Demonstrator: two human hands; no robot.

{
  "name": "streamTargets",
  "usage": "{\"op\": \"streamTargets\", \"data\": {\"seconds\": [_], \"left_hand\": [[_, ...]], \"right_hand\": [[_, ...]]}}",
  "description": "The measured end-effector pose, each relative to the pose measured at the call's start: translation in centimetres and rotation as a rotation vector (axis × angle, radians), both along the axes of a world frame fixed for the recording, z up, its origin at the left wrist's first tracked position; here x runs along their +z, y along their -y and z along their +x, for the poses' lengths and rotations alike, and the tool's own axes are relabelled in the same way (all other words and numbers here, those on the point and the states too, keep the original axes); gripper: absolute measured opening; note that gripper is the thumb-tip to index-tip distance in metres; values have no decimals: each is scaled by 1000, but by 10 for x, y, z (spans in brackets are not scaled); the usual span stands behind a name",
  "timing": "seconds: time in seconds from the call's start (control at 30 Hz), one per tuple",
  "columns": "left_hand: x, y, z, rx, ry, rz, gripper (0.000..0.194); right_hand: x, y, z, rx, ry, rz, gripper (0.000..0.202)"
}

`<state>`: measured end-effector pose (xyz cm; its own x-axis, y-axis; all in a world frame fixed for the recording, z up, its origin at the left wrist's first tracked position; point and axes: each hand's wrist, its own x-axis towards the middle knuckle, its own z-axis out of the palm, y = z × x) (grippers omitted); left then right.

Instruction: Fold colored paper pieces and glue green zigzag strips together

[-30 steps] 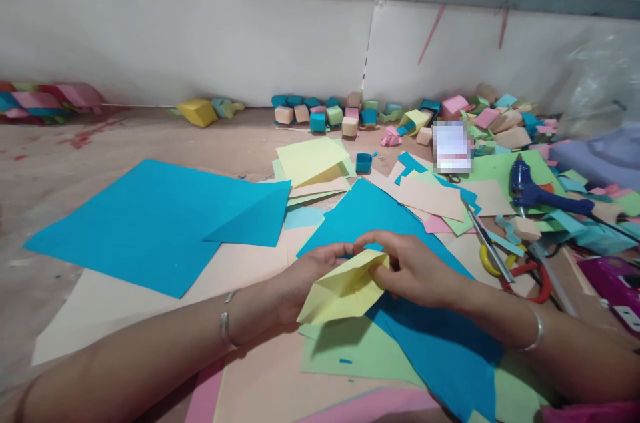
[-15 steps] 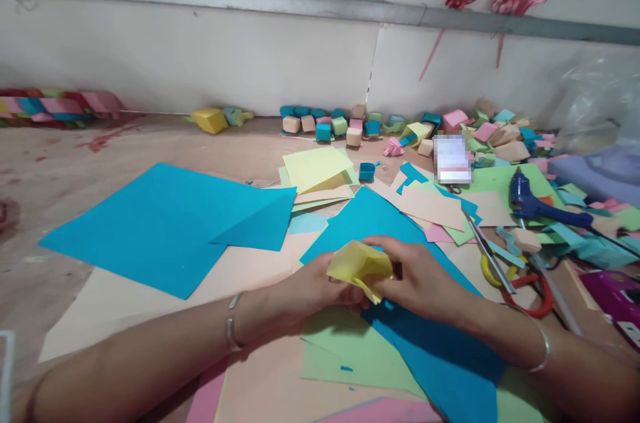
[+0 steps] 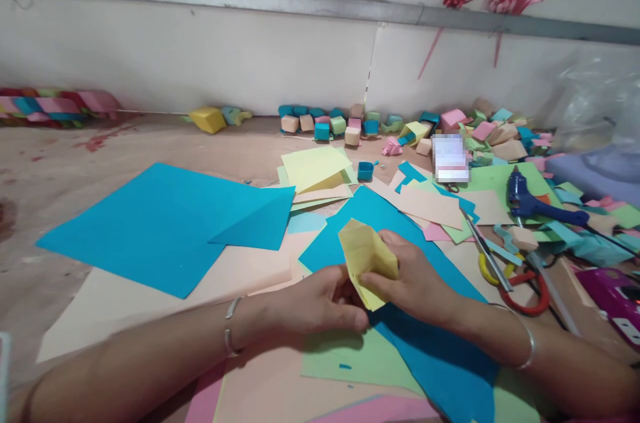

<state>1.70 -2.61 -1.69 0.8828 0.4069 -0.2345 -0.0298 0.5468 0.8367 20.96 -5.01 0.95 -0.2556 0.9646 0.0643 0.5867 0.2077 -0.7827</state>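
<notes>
A folded piece of yellow paper (image 3: pixel 367 253), creased into an angular, box-like form, stands tilted above the sheets in front of me. My right hand (image 3: pixel 407 276) is closed on it, with the thumb across the near face and the fingers behind. Just to the left, my left hand (image 3: pixel 327 303) has its thumb stretched apart from the curled fingers. Those fingertips reach the paper's left edge and are partly hidden, so I cannot tell whether they touch it. Beneath both hands lie a blue sheet (image 3: pixel 450 349) and a light green sheet (image 3: pixel 360 356).
Blue paper (image 3: pixel 150 229) covers the left side. At right lie scissors (image 3: pixel 530 293), a box cutter (image 3: pixel 487 253), a blue glue gun (image 3: pixel 537 203) and a magenta power strip (image 3: pixel 607 299). Small paper boxes (image 3: pixel 323 131) line the wall. Yellow sheets (image 3: pixel 317 166) are stacked mid-table.
My left hand has loosened from the yellow paper, its thumb coming down and away. The paper has turned more upright in my right hand, showing a flatter face.
</notes>
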Motion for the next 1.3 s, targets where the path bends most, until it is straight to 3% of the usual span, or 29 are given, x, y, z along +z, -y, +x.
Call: {"op": "streamTargets", "data": {"seconds": [0.13, 0.23, 0.3, 0.4, 0.53, 0.67, 0.73, 0.87, 1.1, 1.3], "left_hand": [[1, -4, 4, -9, 44, 38, 50], [0, -4, 3, 46, 16, -19, 54], [-1, -4, 1, 86, 1, -63, 53], [-1, -5, -1, 139, -12, -119, 52], [1, -5, -1, 176, -12, -67, 53], [6, -4, 2, 380, 33, 32, 56], [8, -3, 2, 419, 27, 97, 54], [6, 0, 1, 351, 50, 209, 57], [-6, -1, 1, 228, 80, 226, 55], [6, 3, 0, 242, -44, 408, 61]], "right_hand": [[-1, -1, 0, -42, -17, -60, 8], [0, 0, -1, -61, -49, -63, 19], [0, 0, 0, -107, -81, -25, 26], [-1, 1, 2, -171, -95, 86, 17], [-3, 2, 3, -99, -75, 183, 7], [-6, 1, 3, -63, -31, 213, 10], [-8, 1, 3, -40, 9, 242, 11], [-11, 2, 2, -20, 63, 360, 16], [-12, 3, 0, -8, 103, 428, 16], [-15, 3, -2, -102, 11, 501, 13]]}}
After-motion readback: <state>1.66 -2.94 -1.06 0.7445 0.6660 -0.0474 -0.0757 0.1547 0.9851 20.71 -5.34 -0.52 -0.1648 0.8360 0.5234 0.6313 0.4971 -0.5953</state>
